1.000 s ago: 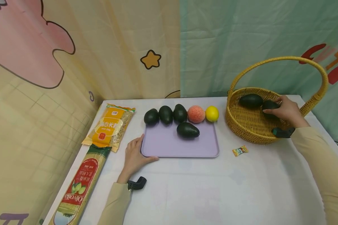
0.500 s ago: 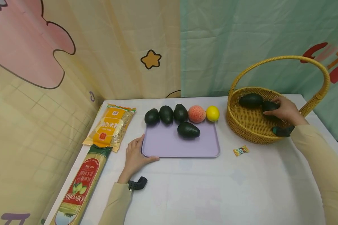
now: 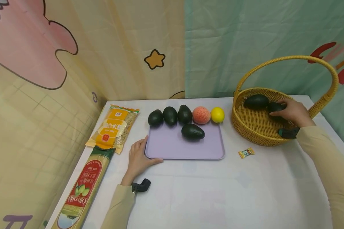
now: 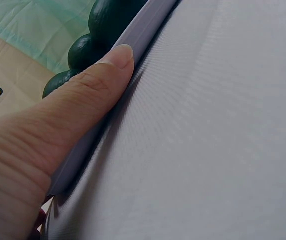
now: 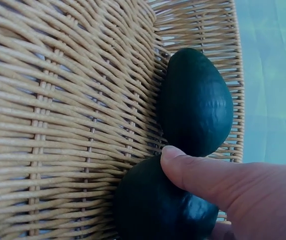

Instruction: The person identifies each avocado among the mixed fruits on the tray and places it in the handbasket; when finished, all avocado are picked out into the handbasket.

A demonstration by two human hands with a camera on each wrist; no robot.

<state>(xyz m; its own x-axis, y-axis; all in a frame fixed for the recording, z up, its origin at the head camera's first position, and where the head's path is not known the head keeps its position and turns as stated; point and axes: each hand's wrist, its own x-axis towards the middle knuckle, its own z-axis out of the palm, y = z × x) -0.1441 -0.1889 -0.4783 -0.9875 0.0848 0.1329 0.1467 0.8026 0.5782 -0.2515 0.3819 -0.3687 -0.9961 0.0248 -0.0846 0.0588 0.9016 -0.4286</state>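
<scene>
Inside the wicker basket [image 3: 250,133] at the right, my right hand [image 3: 297,112] grips a dark green avocado [image 3: 276,107], its thumb across the top in the right wrist view. A second avocado [image 5: 197,102] lies against it, by the basket wall. My left hand [image 3: 137,160] rests at the near left corner of the lilac tray [image 3: 166,146], fingers along the left side. Its straight thumb [image 4: 95,82] lies on the front rim. One avocado [image 3: 192,131] lies on the tray. Along the far edge stand three more avocados [image 3: 170,116], a pinkish-orange fruit [image 3: 201,115] and a lemon [image 3: 217,114].
A yellow bag of grain [image 3: 113,128] and a long pack of spaghetti [image 3: 83,187] lie at the table's left. A small wrapped candy [image 3: 246,153] sits between tray and basket. The basket's tall handle [image 3: 289,58] arches over its opening. Curtains hang behind the table.
The whole head view has shifted slightly. Both hands stay where they were, the right on the avocado and the left at the tray corner.
</scene>
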